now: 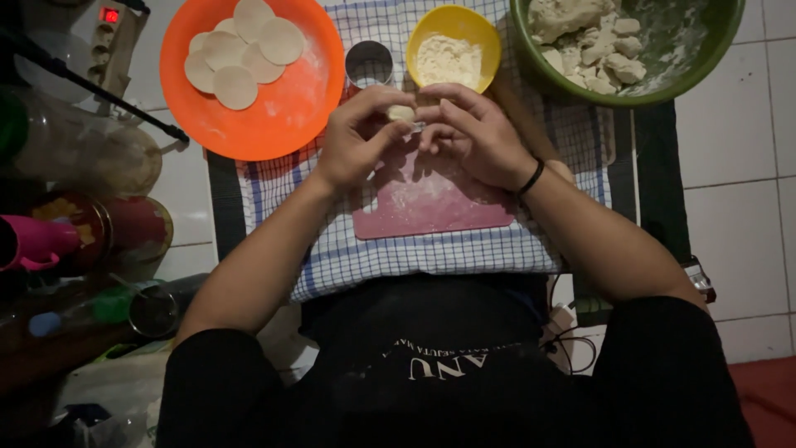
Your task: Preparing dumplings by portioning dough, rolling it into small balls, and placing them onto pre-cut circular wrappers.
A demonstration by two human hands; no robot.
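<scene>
Both hands meet over the far end of a floured pink board. My left hand and my right hand pinch a small pale piece of dough between their fingertips. A black band circles my right wrist. Just beyond the hands stand a round metal cutter and a yellow bowl of flour. An orange plate at the far left carries several flat round dough discs. A green bowl at the far right holds dough chunks.
A blue-and-white checked cloth lies under the board on a white tiled floor. Jars, a pink cup and bottles crowd the left side. A power strip with a red light sits far left. Cables lie by my right knee.
</scene>
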